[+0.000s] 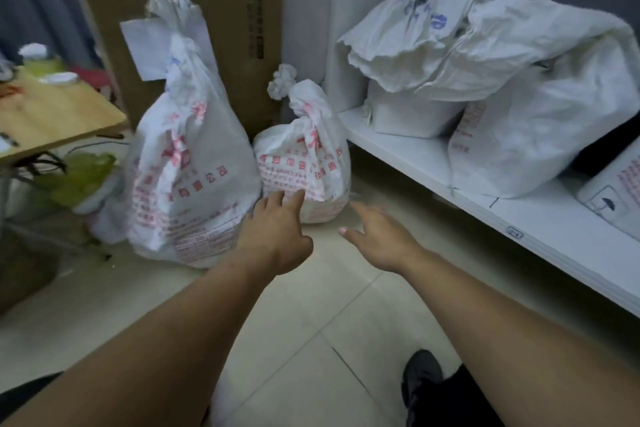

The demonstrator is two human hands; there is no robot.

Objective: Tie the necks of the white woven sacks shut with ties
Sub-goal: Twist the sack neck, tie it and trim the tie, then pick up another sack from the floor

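Two white woven sacks stand on the tiled floor at centre frame, a tall sack [187, 166] and, just beside it, a short sack [304, 163]. Both necks look gathered and cinched, so they seem parked against the cardboard box [214, 10] as finished. The left hand [277, 232] and right hand [381, 239] reach out low, fingers spread and loose, grasping nothing; whether the left fingertips touch the short sack's base I cannot tell. At upper right, on the white shelf [415, 156], a rear sack [408, 45] and a front sack [540, 107] slump with floppy, untied mouths, probably awaiting ties.
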